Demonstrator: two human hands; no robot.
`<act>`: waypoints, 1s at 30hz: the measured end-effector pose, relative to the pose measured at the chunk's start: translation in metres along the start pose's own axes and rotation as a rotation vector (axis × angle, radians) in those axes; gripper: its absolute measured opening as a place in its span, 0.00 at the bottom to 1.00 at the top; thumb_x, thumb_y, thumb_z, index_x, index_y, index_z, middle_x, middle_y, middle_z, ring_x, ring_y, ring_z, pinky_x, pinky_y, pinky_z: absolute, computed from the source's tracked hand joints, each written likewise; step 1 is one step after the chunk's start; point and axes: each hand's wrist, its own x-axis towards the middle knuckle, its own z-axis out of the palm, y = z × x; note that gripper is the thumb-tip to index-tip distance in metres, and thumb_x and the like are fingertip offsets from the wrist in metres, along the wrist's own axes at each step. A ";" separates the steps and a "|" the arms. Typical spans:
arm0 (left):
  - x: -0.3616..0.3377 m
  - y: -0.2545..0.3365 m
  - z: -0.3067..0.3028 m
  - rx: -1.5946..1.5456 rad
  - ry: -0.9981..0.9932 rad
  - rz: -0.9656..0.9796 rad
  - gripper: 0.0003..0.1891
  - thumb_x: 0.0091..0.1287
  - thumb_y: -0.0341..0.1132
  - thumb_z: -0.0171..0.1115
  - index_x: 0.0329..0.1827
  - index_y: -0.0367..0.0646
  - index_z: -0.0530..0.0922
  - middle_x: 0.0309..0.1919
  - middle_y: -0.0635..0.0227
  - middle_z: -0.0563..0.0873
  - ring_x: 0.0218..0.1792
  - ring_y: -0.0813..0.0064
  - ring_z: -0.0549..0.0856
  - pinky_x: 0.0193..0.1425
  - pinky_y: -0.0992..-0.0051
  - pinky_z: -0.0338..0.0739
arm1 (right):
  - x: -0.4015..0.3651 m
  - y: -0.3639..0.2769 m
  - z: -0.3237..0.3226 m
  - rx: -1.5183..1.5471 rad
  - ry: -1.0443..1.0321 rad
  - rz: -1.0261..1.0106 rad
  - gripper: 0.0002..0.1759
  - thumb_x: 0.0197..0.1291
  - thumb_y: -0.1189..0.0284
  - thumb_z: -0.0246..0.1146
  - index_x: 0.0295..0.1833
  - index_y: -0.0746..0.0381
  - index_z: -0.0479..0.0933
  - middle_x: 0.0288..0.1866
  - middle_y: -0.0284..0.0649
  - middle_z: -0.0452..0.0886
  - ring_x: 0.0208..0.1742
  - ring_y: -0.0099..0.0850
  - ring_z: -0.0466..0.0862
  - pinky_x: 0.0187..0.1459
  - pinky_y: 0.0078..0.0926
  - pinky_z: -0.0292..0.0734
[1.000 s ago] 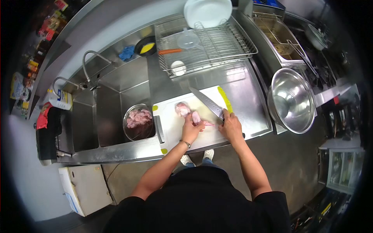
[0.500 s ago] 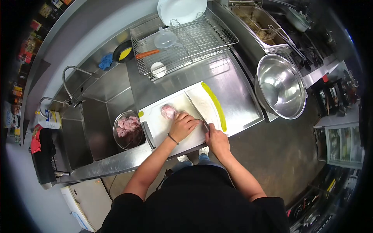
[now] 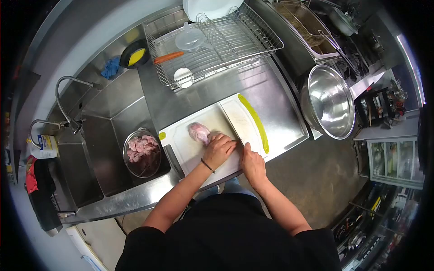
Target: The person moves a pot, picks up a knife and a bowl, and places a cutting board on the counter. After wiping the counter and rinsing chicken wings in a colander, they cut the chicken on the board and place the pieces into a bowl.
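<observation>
Head view, looking down. White cutting board (image 3: 187,151) with a green edge strip lies at frame centre on the steel surface (image 3: 271,95), just right of the sink (image 3: 104,135). One raw meat piece (image 3: 199,132), pale pink, sits on the board slightly above centre. Left hand (image 3: 220,149) rests knuckles-up on the board at the lower right of the meat piece, fingertips touching or just beside it. The fingers are curled downward, and I cannot tell whether the grip encloses anything beneath the palm. Thin bracelet (image 3: 208,165) on the left wrist. Right hand (image 3: 252,162) is at the board's lower right edge, grip clenched around the handle of a knife (image 3: 230,122). The blade runs up and to the left across the board, passing just right of the left hand. The hands are close together, nearly touching at the thumbs. Glass bowl (image 3: 142,156) holding more pink meat pieces stands in the sink, left of the board. Dish rack (image 3: 217,43) is at upper centre. A large steel mixing bowl (image 3: 330,101) stands at right, well apart from the board. A tap (image 3: 68,86) is at upper left.
</observation>
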 end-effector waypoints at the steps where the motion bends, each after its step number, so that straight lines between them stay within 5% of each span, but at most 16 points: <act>1: -0.001 -0.001 0.001 0.005 -0.015 0.015 0.04 0.54 0.32 0.66 0.33 0.46 0.83 0.30 0.73 0.79 0.39 0.71 0.78 0.44 0.71 0.69 | 0.002 0.000 0.002 0.010 0.015 -0.028 0.06 0.62 0.74 0.49 0.43 0.64 0.64 0.22 0.55 0.79 0.25 0.53 0.82 0.27 0.49 0.79; 8: 0.000 0.003 -0.002 -0.030 -0.003 0.065 0.02 0.55 0.31 0.64 0.31 0.45 0.82 0.30 0.72 0.79 0.38 0.70 0.78 0.44 0.70 0.69 | 0.027 -0.002 0.001 0.065 0.044 -0.028 0.08 0.63 0.71 0.51 0.41 0.65 0.67 0.23 0.59 0.78 0.27 0.56 0.82 0.27 0.49 0.78; 14: 0.003 0.006 -0.009 0.183 0.065 0.015 0.07 0.57 0.34 0.64 0.39 0.46 0.82 0.31 0.72 0.81 0.37 0.68 0.79 0.44 0.67 0.68 | -0.001 0.018 -0.003 0.119 -0.036 0.051 0.10 0.63 0.67 0.52 0.42 0.63 0.66 0.24 0.59 0.78 0.30 0.58 0.81 0.33 0.56 0.76; 17: 0.010 0.004 -0.027 0.284 0.054 -0.068 0.10 0.58 0.40 0.64 0.40 0.48 0.81 0.36 0.72 0.80 0.43 0.69 0.78 0.53 0.62 0.64 | -0.014 0.022 -0.010 0.123 -0.064 0.089 0.12 0.63 0.65 0.52 0.44 0.62 0.67 0.25 0.59 0.79 0.31 0.58 0.81 0.35 0.56 0.76; 23: 0.021 -0.004 -0.056 0.279 -0.388 -0.021 0.11 0.56 0.41 0.64 0.40 0.48 0.81 0.37 0.68 0.79 0.45 0.66 0.78 0.58 0.55 0.61 | 0.004 0.030 -0.009 0.206 0.069 0.084 0.12 0.65 0.65 0.50 0.43 0.63 0.68 0.25 0.58 0.79 0.31 0.57 0.81 0.35 0.54 0.77; 26: 0.025 -0.008 -0.043 0.240 -0.580 -0.128 0.11 0.57 0.37 0.62 0.42 0.45 0.79 0.36 0.64 0.79 0.38 0.63 0.79 0.52 0.60 0.69 | 0.003 0.030 -0.018 0.206 0.060 0.065 0.11 0.65 0.66 0.50 0.41 0.63 0.69 0.26 0.58 0.79 0.30 0.56 0.82 0.35 0.53 0.77; 28: 0.026 -0.005 -0.035 -0.093 -0.430 -0.216 0.12 0.57 0.30 0.61 0.44 0.42 0.75 0.35 0.60 0.78 0.32 0.60 0.79 0.40 0.64 0.74 | 0.000 0.029 -0.020 0.216 0.050 0.059 0.11 0.64 0.66 0.50 0.41 0.63 0.69 0.26 0.58 0.79 0.30 0.56 0.82 0.35 0.53 0.77; 30: 0.023 -0.003 -0.028 -0.080 -0.283 -0.198 0.13 0.57 0.29 0.61 0.45 0.41 0.74 0.34 0.59 0.78 0.31 0.61 0.79 0.36 0.65 0.74 | -0.004 0.028 -0.020 0.258 0.037 0.027 0.10 0.63 0.68 0.50 0.41 0.64 0.69 0.26 0.57 0.80 0.29 0.56 0.82 0.35 0.53 0.76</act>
